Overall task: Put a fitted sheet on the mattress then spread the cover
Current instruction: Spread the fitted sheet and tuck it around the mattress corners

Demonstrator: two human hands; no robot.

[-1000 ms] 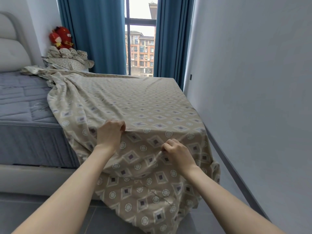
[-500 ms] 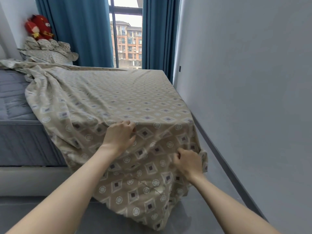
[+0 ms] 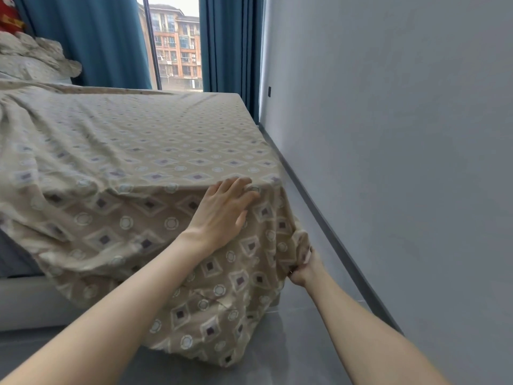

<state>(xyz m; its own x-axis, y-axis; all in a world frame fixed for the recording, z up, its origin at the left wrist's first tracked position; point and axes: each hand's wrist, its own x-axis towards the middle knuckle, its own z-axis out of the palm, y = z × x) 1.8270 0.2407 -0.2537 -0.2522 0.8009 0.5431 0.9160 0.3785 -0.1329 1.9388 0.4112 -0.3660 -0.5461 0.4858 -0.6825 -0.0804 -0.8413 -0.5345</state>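
A beige fitted sheet (image 3: 144, 151) with a diamond and circle pattern lies over the bed and hangs down over its near right corner almost to the floor. A strip of the grey mattress (image 3: 11, 259) shows at the left edge. My left hand (image 3: 222, 212) lies flat with straight fingers on the sheet, pressing it against the mattress corner. Lower down, my right hand (image 3: 304, 269) grips a bunch of the hanging sheet at the corner's right side; its fingers are partly hidden in the cloth.
A grey wall (image 3: 402, 134) runs close along the bed's right side, leaving a narrow strip of grey floor (image 3: 305, 329). Blue curtains (image 3: 227, 43) frame a window at the back. Crumpled bedding (image 3: 33, 59) and a red plush toy (image 3: 8, 15) sit at far left.
My view swung right and closer to the corner. My left hand let go of the sheet and now lies flat on it. My right hand moved down and right, pulling the sheet round the corner.
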